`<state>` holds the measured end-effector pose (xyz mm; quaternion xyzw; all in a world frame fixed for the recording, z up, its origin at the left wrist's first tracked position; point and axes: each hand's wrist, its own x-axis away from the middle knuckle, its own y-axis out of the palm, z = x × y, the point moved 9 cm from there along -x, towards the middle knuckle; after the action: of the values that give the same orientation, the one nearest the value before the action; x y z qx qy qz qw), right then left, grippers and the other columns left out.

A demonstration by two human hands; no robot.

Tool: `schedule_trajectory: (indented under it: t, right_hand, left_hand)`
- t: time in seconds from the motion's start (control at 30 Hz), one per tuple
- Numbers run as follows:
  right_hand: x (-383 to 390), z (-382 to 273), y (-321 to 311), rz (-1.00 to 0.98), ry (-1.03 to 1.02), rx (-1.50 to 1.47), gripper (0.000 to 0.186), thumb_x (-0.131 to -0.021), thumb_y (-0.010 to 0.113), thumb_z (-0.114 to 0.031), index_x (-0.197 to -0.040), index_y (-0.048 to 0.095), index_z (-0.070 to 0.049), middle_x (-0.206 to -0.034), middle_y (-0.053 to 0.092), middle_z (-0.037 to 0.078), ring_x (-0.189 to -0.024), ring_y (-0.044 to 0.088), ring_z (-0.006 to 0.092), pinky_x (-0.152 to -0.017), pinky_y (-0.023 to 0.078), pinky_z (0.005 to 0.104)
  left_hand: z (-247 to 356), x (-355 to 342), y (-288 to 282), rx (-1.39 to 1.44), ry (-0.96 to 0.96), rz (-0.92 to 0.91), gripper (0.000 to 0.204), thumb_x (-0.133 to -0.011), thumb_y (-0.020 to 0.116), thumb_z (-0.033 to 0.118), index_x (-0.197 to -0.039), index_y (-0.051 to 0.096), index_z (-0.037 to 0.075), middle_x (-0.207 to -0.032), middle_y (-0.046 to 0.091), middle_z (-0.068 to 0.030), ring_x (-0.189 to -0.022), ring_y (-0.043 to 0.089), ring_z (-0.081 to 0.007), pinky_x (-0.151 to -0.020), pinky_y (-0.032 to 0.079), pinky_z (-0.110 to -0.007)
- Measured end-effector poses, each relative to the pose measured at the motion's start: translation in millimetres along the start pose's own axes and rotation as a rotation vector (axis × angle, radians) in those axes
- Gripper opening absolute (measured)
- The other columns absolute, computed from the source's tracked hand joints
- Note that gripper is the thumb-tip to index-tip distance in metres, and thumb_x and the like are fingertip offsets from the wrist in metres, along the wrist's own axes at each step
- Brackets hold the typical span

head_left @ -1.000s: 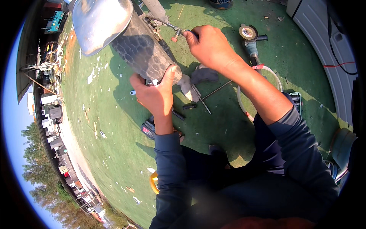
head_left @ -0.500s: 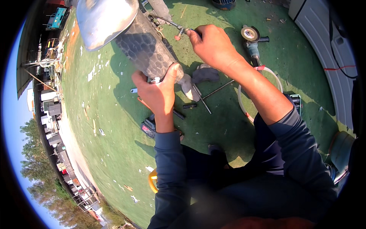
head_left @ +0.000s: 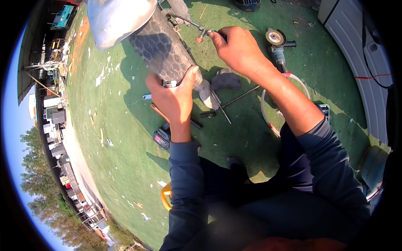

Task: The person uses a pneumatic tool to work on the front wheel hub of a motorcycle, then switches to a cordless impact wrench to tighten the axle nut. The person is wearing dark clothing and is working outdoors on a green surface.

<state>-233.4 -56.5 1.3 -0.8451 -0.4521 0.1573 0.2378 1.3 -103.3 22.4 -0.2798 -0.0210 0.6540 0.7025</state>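
Both forearms are covered by long dark blue-grey sleeves (head_left: 184, 196), ending in plain cuffs at the wrists. The right sleeve (head_left: 331, 167), toward three o'clock, is pushed up above the wrist. The left hand (head_left: 173, 98) and right hand (head_left: 238, 50) are left ungloved. Dark trousers (head_left: 268, 217) are worn.

We see the grinder (head_left: 276, 46) lying right of the cylinder (head_left: 163, 50), the hose (head_left: 268, 113) just below the grinder, rods (head_left: 234, 100) between hose and cylinder, and the battery (head_left: 162, 137) below the cylinder.

Glossy metal shade (head_left: 117, 19) above dark scale-textured tube (head_left: 163, 52).
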Motion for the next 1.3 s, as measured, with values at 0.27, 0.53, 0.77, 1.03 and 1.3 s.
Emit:
schedule_trajectory:
  t: [0.27, 0.53, 0.77, 1.03, 1.3]
  right_hand:
    - [1, 1, -2, 0.003, -0.013, 0.019, 0.043, -0.102, 0.065, -0.035, -0.086, 0.075, 0.004, -0.083, 0.071, 0.030, -0.084, 0.070, 0.0514, -0.081, 0.055, 0.0572]
    - [2, 5, -4, -0.014, 0.009, 0.004, 0.047, -0.104, 0.063, -0.038, -0.089, 0.075, 0.004, -0.083, 0.071, 0.030, -0.086, 0.069, 0.0519, -0.080, 0.055, 0.0556]
    - [1, 8, -3, -0.018, -0.006, 0.008, 0.046, -0.104, 0.063, -0.039, -0.091, 0.075, 0.004, -0.085, 0.072, 0.030, -0.088, 0.069, 0.0514, -0.081, 0.055, 0.0546]
    - [1, 7, -4, -0.023, 0.011, 0.005, 0.046, -0.104, 0.063, -0.039, -0.091, 0.075, 0.004, -0.085, 0.072, 0.030, -0.088, 0.070, 0.0509, -0.081, 0.055, 0.0545]
    - [1, 8, -4, -0.028, 0.008, 0.012, 0.047, -0.104, 0.063, -0.039, -0.090, 0.075, 0.004, -0.085, 0.072, 0.030, -0.087, 0.070, 0.0519, -0.081, 0.055, 0.0555]
  left_hand:
    - [1, 1, -6, -0.140, 0.019, 0.064, 0.078, -0.069, 0.103, 0.036, -0.117, 0.057, -0.005, -0.105, 0.067, -0.0149, -0.090, 0.065, -0.0269, -0.083, 0.055, -0.038]
    - [6, 3, -9, -0.251, 0.093, 0.108, 0.083, -0.066, 0.104, 0.038, -0.118, 0.056, -0.005, -0.102, 0.062, -0.0115, -0.088, 0.059, -0.0238, -0.080, 0.052, -0.037]
    - [3, 3, -10, -0.255, 0.042, 0.111, 0.088, -0.064, 0.104, 0.044, -0.119, 0.054, -0.004, -0.103, 0.066, -0.0135, -0.086, 0.064, -0.0258, -0.075, 0.055, -0.039]
    - [2, 1, -7, -0.124, 0.063, 0.083, 0.082, -0.067, 0.105, 0.036, -0.118, 0.056, -0.005, -0.097, 0.062, -0.0068, -0.084, 0.059, -0.0158, -0.075, 0.053, -0.031]
    - [-2, 0, -6, -0.136, 0.082, 0.064, 0.077, -0.068, 0.104, 0.035, -0.112, 0.054, -0.003, -0.100, 0.065, -0.0110, -0.087, 0.063, -0.0209, -0.077, 0.054, -0.035]
